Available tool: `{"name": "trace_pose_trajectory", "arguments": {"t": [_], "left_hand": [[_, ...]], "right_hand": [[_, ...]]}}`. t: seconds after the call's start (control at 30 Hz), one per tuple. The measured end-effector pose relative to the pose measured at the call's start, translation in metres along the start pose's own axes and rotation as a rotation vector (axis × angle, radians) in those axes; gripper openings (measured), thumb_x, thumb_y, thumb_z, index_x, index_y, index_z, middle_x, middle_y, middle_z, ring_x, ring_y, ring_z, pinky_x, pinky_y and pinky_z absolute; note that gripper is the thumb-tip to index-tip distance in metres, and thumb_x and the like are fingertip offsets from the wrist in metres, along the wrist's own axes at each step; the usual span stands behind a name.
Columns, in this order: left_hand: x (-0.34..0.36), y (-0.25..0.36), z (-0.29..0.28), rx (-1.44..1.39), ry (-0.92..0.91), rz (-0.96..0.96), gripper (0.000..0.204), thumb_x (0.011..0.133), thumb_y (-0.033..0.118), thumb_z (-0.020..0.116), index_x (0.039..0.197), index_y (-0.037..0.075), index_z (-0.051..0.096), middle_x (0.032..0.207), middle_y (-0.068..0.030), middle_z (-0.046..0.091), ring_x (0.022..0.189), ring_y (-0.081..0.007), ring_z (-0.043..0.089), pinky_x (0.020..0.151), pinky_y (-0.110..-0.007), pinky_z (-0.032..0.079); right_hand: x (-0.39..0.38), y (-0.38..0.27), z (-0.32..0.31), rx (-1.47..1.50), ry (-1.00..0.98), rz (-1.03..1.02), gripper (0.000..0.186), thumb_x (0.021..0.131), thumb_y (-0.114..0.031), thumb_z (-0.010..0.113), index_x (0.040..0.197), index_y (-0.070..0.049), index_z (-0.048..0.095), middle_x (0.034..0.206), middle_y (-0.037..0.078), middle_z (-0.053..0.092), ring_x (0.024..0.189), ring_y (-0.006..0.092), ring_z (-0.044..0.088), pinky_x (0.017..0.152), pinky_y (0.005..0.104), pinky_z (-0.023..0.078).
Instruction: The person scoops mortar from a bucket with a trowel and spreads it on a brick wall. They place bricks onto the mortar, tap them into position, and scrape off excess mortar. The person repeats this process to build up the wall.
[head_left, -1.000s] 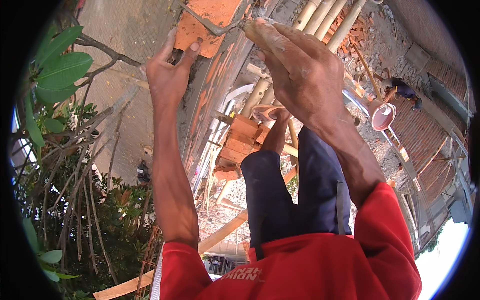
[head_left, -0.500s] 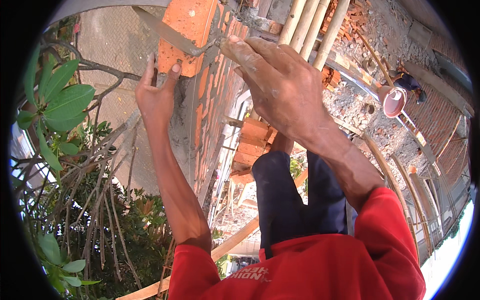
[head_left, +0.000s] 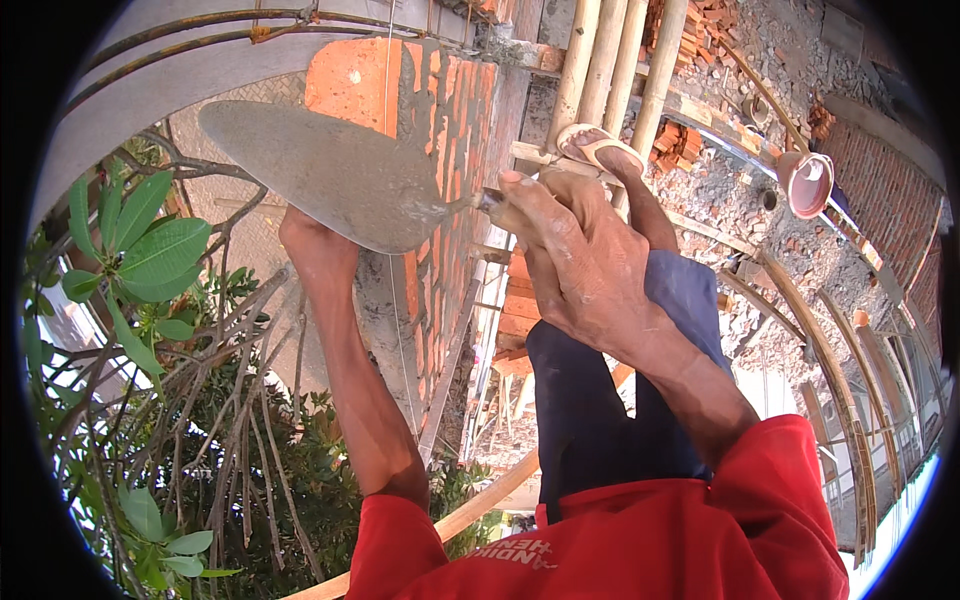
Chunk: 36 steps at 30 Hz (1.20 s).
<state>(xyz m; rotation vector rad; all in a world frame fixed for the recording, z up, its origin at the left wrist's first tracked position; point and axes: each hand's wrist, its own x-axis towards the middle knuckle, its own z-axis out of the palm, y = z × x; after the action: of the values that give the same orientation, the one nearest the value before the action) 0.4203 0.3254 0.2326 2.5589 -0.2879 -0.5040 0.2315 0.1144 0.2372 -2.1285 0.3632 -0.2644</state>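
Note:
My right hand [head_left: 585, 255] is wrapped round the handle of a pointed trowel [head_left: 330, 175]. Its broad, mortar-smeared blade lies across the view with the flat face showing. Behind the blade, an orange brick [head_left: 350, 85] shows its far part at the edge of a brick wall [head_left: 450, 170] with grey mortar joints. My left hand [head_left: 315, 235] is just under the near edge of the blade. The blade hides its fingers, so whether it touches the brick cannot be seen. A thin string [head_left: 390, 60] runs along the wall past the brick.
Leafy branches [head_left: 150, 250] crowd the left side. Several bamboo poles [head_left: 620, 70] extend beyond my right hand, close to my sandalled foot [head_left: 600, 150]. Stacked bricks [head_left: 515, 310] sit below the wall. Farther right are a pinkish bucket [head_left: 805, 185] and rubble-strewn ground [head_left: 770, 290].
The trowel blade has turned from nearly edge-on to flat and now covers my left fingers, which were on the brick. The view has shifted, bringing my foot into sight.

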Motion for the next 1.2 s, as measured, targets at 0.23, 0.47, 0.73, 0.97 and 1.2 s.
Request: {"name": "trace_pose_trajectory", "arguments": {"t": [0.23, 0.47, 0.73, 0.97, 1.2], "left_hand": [[0.028, 0.016, 0.011, -0.225, -0.051, 0.092, 0.084, 0.090, 0.027, 0.081, 0.158, 0.002, 0.039, 0.140, -0.0250, 0.060, 0.117, -0.0271, 0.067, 0.099, -0.039, 0.055], [0.032, 0.010, 0.015, -0.251, -0.047, 0.130, 0.092, 0.089, 0.034, 0.083, 0.159, -0.001, 0.035, 0.138, -0.0239, 0.061, 0.118, -0.0238, 0.066, 0.097, -0.037, 0.056], [0.033, 0.003, 0.018, -0.361, -0.060, 0.162, 0.091, 0.089, 0.031, 0.083, 0.158, -0.003, 0.034, 0.139, -0.0215, 0.061, 0.119, -0.0221, 0.065, 0.098, -0.035, 0.056], [0.027, -0.005, 0.012, -0.446, -0.017, 0.124, 0.082, 0.096, 0.032, 0.075, 0.158, -0.002, 0.035, 0.148, -0.0216, 0.054, 0.131, -0.0248, 0.059, 0.107, -0.038, 0.051], [-0.096, -0.066, -0.017, -1.210, 0.535, -0.035, 0.083, 0.102, 0.041, 0.063, 0.163, 0.001, 0.023, 0.162, -0.0245, 0.036, 0.146, -0.0389, 0.043, 0.120, -0.051, 0.039]], "right_hand": [[-0.028, 0.065, 0.068, 0.163, 0.027, 0.431, 0.027, 0.096, -0.020, 0.067, 0.113, -0.001, 0.058, 0.084, 0.022, 0.067, 0.077, 0.0406, 0.067, 0.069, 0.0498, 0.051], [0.003, 0.084, 0.187, 0.255, 0.241, 0.478, 0.028, 0.103, -0.025, 0.062, 0.097, 0.001, 0.054, 0.074, 0.017, 0.059, 0.064, 0.0287, 0.057, 0.062, 0.0434, 0.046], [-0.079, 0.031, 0.224, 0.560, 0.157, 0.551, 0.028, 0.105, -0.024, 0.061, 0.092, -0.001, 0.052, 0.071, 0.007, 0.047, 0.065, 0.0167, 0.049, 0.060, 0.0360, 0.041], [-0.161, -0.009, 0.145, 0.861, -0.384, 0.760, 0.034, 0.108, -0.031, 0.058, 0.087, -0.004, 0.055, 0.070, -0.001, 0.049, 0.063, 0.0069, 0.048, 0.057, 0.0278, 0.040], [-0.096, -0.003, -0.011, 0.380, -0.804, 0.496, 0.036, 0.111, -0.030, 0.051, 0.098, 0.001, 0.064, 0.076, 0.007, 0.058, 0.065, 0.0155, 0.055, 0.060, 0.0320, 0.046]]}}
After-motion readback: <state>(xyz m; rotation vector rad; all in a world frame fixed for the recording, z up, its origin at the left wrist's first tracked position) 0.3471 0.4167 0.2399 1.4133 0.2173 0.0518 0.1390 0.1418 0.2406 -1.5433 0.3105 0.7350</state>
